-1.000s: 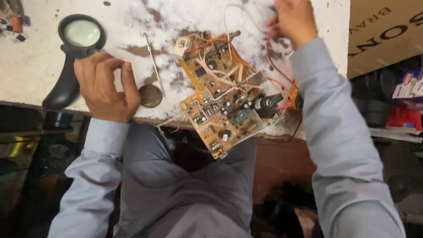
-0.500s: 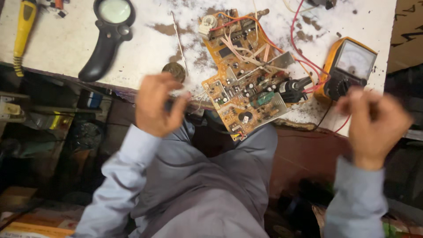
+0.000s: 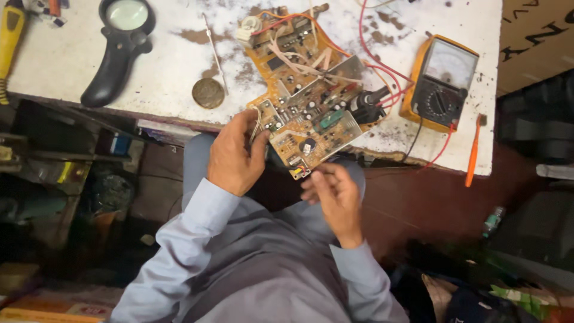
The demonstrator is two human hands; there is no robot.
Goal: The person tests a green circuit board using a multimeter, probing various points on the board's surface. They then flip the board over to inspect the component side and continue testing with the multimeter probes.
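Note:
A tan circuit board (image 3: 305, 96) with many components and red wires lies on the white worn table (image 3: 72, 60), its near corner hanging over the table's front edge. My left hand (image 3: 234, 157) grips the board's near left edge, thumb on top. My right hand (image 3: 335, 196) hovers just below the board's near corner, fingers loosely curled and apart, touching or nearly touching the corner; nothing shows in it.
A yellow multimeter (image 3: 441, 81) sits right of the board with red leads. A black-handled magnifier (image 3: 119, 45), a round metal disc (image 3: 208, 93), a thin metal rod (image 3: 215, 57) and a yellow-handled tool (image 3: 9, 36) lie left. An orange tool (image 3: 472, 152) hangs at the right edge.
Both hands have come in from the sides to the board's near edge. The left hand has taken hold of the board; the right hand, raised and closed before, is now under its corner.

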